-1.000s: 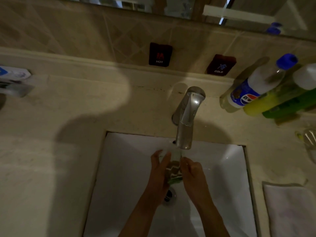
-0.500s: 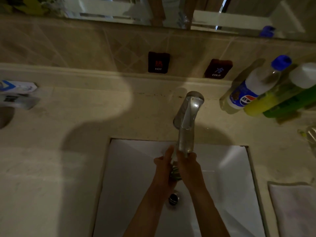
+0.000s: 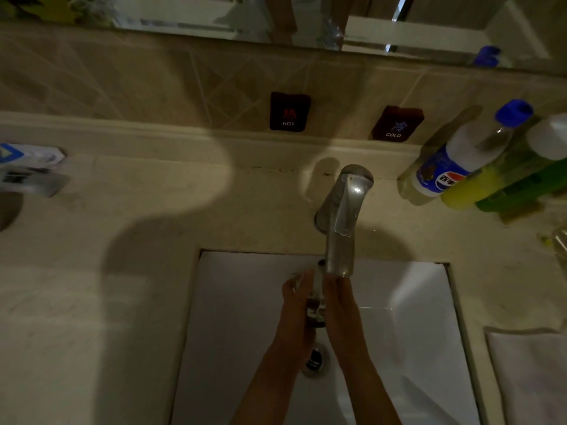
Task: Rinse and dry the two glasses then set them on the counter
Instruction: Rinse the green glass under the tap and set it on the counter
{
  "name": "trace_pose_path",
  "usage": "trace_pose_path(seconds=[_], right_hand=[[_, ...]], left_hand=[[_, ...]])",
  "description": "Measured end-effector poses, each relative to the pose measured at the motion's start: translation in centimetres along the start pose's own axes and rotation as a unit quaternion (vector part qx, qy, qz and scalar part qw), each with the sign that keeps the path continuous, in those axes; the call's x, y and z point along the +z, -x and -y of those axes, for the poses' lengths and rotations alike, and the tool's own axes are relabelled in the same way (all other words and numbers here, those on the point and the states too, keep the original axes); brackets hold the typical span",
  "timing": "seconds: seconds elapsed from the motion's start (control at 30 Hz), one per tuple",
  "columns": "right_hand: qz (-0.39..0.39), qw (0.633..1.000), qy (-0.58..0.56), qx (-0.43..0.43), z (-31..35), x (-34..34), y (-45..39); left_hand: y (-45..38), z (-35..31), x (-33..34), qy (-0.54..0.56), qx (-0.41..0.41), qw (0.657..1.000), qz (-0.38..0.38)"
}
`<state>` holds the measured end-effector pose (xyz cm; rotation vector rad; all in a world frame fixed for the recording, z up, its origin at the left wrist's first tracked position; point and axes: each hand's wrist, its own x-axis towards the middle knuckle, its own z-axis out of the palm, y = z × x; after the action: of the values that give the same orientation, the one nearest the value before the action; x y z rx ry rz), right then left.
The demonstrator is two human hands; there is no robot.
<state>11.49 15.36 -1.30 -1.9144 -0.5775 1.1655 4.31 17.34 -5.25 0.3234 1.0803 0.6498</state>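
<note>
A clear glass (image 3: 316, 305) is pressed between my two palms over the white sink (image 3: 414, 302), right below the spout of the chrome faucet (image 3: 343, 228). My left hand (image 3: 296, 314) wraps its left side and my right hand (image 3: 342, 308) covers its right side, so only a narrow strip of the glass shows. A second glass (image 3: 560, 240) stands at the far right edge of the counter, partly cut off by the frame.
Several bottles (image 3: 478, 161) lean against the wall at the back right. A white towel (image 3: 527, 375) lies on the counter right of the sink. The drain (image 3: 314, 358) sits under my wrists. HOT (image 3: 288, 111) and COLD (image 3: 395, 124) tags are on the tiles.
My hands have moved up closer to the spout and closed together around the glass, hiding most of it. The view has tilted down slightly.
</note>
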Motion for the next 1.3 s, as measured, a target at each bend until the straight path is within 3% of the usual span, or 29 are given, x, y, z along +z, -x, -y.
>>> trace_pose_path(seconds=[0.13,0.33,0.47,0.53,0.6,0.7,0.77,0.83,1.03,1.2,1.3], right_hand=[[-0.025,0.999,-0.003,-0.044,0.8,0.1,0.7],[-0.085,0.993,0.005,-0.082,2.2,-1.2,-0.2],[-0.150,0.975,0.028,-0.162,5.6,-4.1,-0.4],[-0.120,0.965,0.000,-0.233,8.1,-5.4,-0.4],[-0.036,0.950,0.023,-0.308,10.7,-6.3,-0.8],[0.052,0.904,0.197,-0.376,13.8,-6.7,-2.9],[0.031,0.844,0.319,-0.429,14.8,-6.3,-4.3],[0.010,0.809,0.362,-0.462,15.3,-6.1,-5.2],[-0.007,0.760,0.413,-0.502,16.8,-6.0,-5.4],[-0.033,0.764,0.449,-0.462,16.4,-4.4,-6.0],[-0.011,0.749,0.454,-0.482,16.7,-4.8,-6.7]], left_hand=[[0.2,-0.8,0.9,-0.023,0.029,0.999,-0.033],[-0.2,-1.0,0.8,0.021,-0.019,0.999,0.043],[0.0,-1.3,1.2,0.030,-0.026,0.998,0.054],[0.0,-1.8,1.6,0.010,-0.032,0.997,0.076],[0.3,-2.3,2.1,-0.001,-0.043,0.996,0.077],[0.2,-2.4,2.2,0.010,-0.044,0.997,0.060],[0.2,-2.3,2.2,0.021,-0.041,0.997,0.061],[0.2,-2.4,2.0,0.037,-0.043,0.996,0.064],[0.5,-2.7,1.8,0.019,-0.036,0.996,0.074],[0.9,-2.9,2.0,0.003,-0.036,0.996,0.081],[0.9,-2.9,2.0,0.016,-0.044,0.995,0.085]])
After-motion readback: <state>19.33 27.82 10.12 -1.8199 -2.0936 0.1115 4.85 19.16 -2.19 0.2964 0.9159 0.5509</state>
